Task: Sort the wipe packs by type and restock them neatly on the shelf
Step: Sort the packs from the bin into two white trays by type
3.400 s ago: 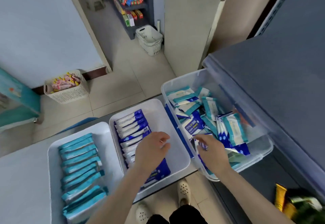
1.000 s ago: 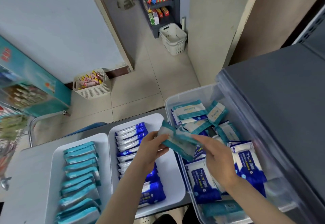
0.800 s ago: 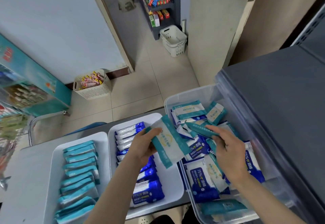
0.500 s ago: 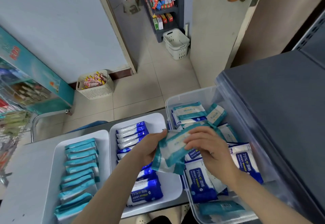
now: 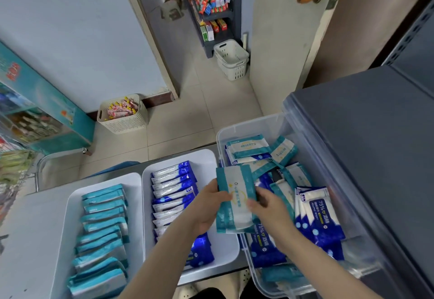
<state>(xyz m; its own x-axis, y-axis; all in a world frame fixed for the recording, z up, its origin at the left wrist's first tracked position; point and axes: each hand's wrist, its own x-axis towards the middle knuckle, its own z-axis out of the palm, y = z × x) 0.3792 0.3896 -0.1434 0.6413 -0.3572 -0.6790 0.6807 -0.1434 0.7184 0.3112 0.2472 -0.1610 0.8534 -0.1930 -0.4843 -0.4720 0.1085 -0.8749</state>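
Both hands, left hand (image 5: 206, 207) and right hand (image 5: 270, 209), grip teal wipe packs (image 5: 234, 200) above the clear bin (image 5: 237, 126); light, soft, probably slippery film, best pinched at the sealed edges.

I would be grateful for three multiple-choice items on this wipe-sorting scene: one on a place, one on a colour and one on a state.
1. Where do the sorted teal packs stand in a row?
A. the middle tray
B. the left tray
C. the floor basket

2. What colour is the held pack, gripped by the left hand and right hand?
A. pink
B. dark blue
C. teal and white

3. In what state is the clear bin?
A. open, with mixed packs jumbled inside
B. lidded
C. holding one type only

Key: 1 B, teal rows fill that tray; 2 C, teal borders frame its white face; 3 A, teal and blue packs lie at all angles inside.
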